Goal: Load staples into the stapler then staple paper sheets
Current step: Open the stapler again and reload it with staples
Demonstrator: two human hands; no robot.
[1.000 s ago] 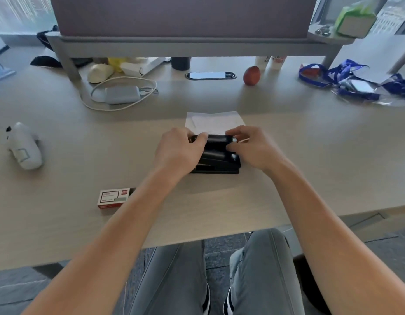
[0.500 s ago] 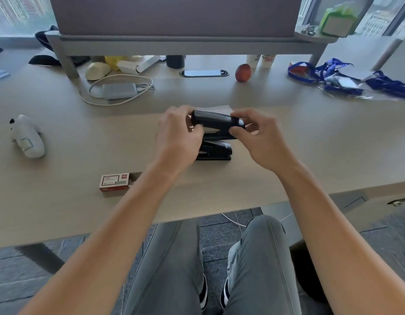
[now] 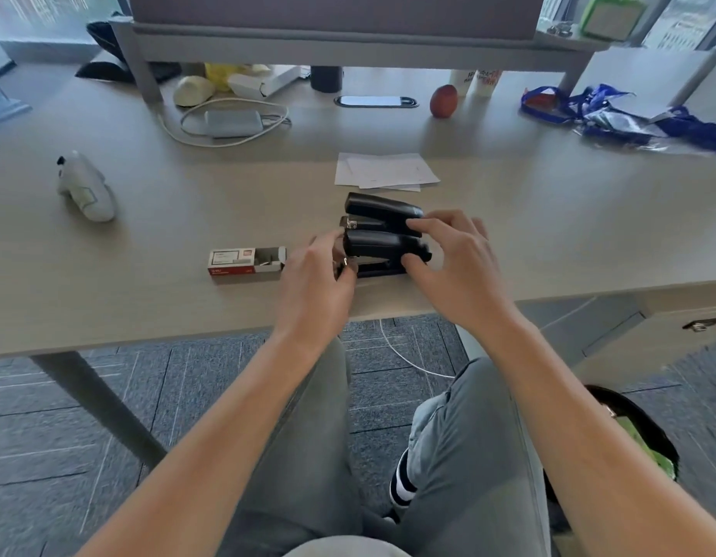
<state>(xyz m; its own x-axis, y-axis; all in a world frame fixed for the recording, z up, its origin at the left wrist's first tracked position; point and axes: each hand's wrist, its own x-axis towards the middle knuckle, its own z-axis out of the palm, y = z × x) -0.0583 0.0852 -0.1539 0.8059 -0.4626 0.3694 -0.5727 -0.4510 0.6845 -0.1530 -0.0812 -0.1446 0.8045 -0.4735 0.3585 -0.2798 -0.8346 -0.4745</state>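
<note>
You are working at the stapler (image 3: 382, 235), which is sitting near the table's (image 3: 147, 307) front edge with its black top cover swung up and back, so the metal staple channel is lying exposed between cover and base. Its long axis is running left to right across your view, nose toward your left.

Your right hand (image 3: 455, 267) is gripping the hinge end, thumb curled against the lower body and fingers reaching over the raised parts. Your left hand (image 3: 314, 283) is pinching at the nose end, fingers curled; whether it is holding a staple strip there, I cannot tell.

The staple box (image 3: 246, 261) is lying just left of your left hand, tray slid open toward the stapler, so that hand is the nearer one for fetching a strip. The strip probably has to go in along the same left-right line as the channel.

The paper sheets (image 3: 384, 170) are waiting flat just beyond the stapler, thin, white and slightly fanned. The stapler looks like hard, glossy plastic over metal; the box is light red-and-white card.
</note>
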